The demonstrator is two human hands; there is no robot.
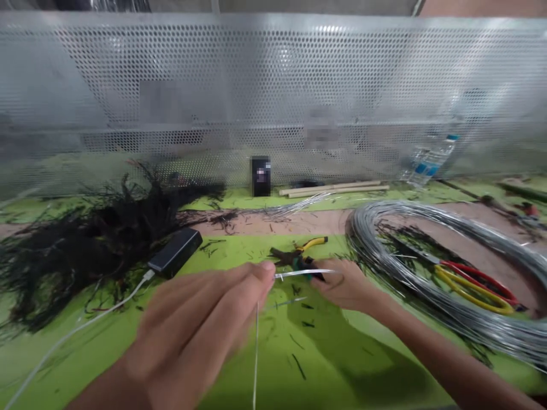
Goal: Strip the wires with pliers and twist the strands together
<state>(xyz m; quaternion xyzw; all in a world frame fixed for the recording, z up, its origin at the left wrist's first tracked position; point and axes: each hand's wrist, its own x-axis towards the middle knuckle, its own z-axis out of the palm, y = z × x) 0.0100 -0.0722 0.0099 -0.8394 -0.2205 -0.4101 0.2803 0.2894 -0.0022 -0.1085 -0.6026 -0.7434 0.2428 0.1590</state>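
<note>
My left hand (205, 319), slightly blurred, pinches a piece of silvery wire (299, 274) between thumb and fingers. The wire points right, crossing in front of the other hand. A thin white strand (255, 359) runs down from below the left fingertips. Beyond it, my right hand (344, 285) has its fingers closed around the dark green handle of a pair of pliers (294, 259). The pliers' jaws point left and their yellow handle sticks out to the back right. Part of the grip is hidden by the fingers and wire.
At right lies a large coil of metal wire (367, 228), with red-and-yellow-handled pliers (474, 285) inside it. Black bristly strands (98, 239) heap at left beside a black power bank (177, 250) with a white cable. A perforated metal panel (273, 74) and a plastic bottle (429, 162) stand behind.
</note>
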